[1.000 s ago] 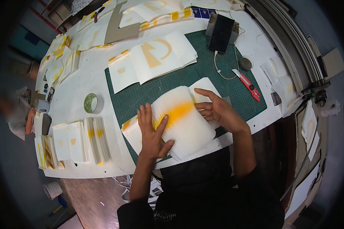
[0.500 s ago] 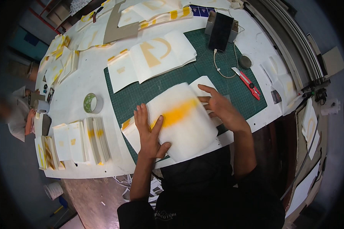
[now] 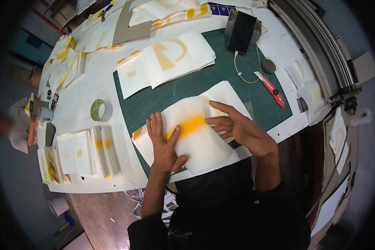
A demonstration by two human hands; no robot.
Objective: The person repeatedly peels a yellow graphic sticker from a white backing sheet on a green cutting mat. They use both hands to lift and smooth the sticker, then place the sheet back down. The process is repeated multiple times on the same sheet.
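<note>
A roll of tape [image 3: 98, 110] lies left of the green cutting mat [image 3: 254, 89]; a red utility knife [image 3: 271, 88] on it; perhaps a round weight [image 3: 268, 66] beside.

I'm in a sign or print workshop; a green cutting mat [image 3: 254, 89] covers my long white table [image 3: 91, 83]; a red knife [image 3: 271, 88] lies right, tape [image 3: 98, 110] left; stacked yellow-printed sheets [image 3: 87, 152] crowd the left and far end.
</note>
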